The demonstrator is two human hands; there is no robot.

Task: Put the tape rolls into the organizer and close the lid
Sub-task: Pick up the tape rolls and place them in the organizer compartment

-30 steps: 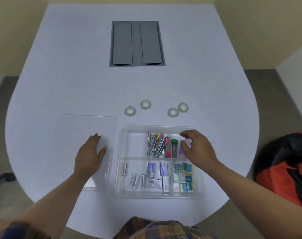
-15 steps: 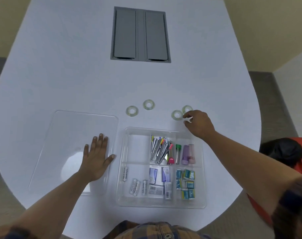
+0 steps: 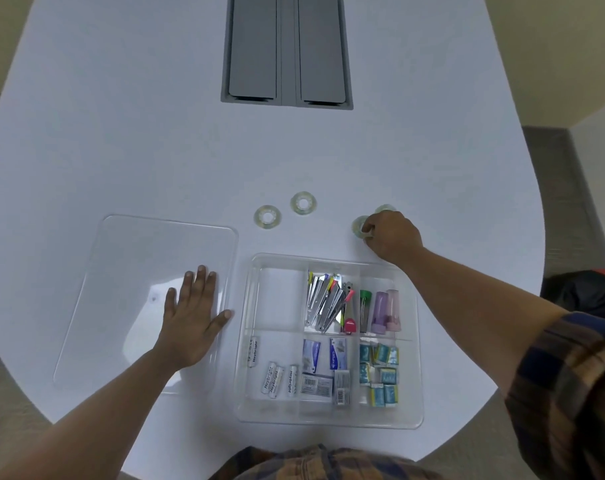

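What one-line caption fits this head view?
Right hand grasps a tape roll beyond the open organizer; left hand rests on the lid.

You wore a plaid shirt in navy, brown and tan. Its right sleeve was pushed up, and your forearms were bare.

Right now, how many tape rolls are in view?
4, all on the table beyond the organizer, none inside. One and another lie left of centre; one is at the right hand's fingertips; one peeks out behind that hand.
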